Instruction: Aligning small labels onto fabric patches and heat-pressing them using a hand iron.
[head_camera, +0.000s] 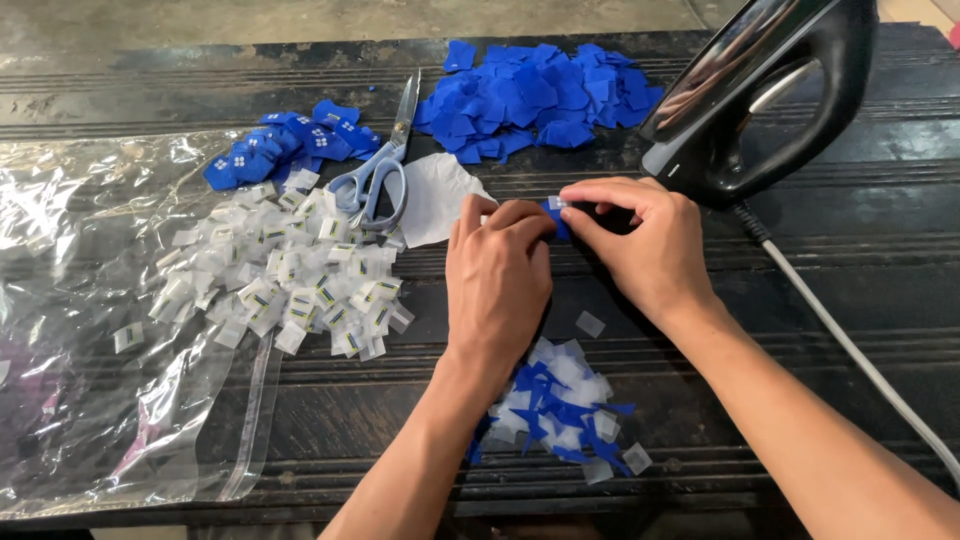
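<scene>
My left hand (500, 280) and my right hand (640, 240) meet over the dark table, pinching between their fingertips a small blue fabric piece (556, 218) with a small white square on it. Just under my wrists lies a little heap of blue and white scraps (560, 410). To the left spreads a pile of small white labels (290, 275). A large pile of blue fabric pieces (535, 95) lies at the back, and a smaller pile of blue pieces with white squares (285, 145) sits at the back left.
Scissors with pale blue handles (378, 170) lie between the piles, beside a white paper piece (435, 195). A black iron (770, 95) stands upright at the right, its white cord (850, 350) trailing toward me. A clear plastic bag (90, 330) covers the left side.
</scene>
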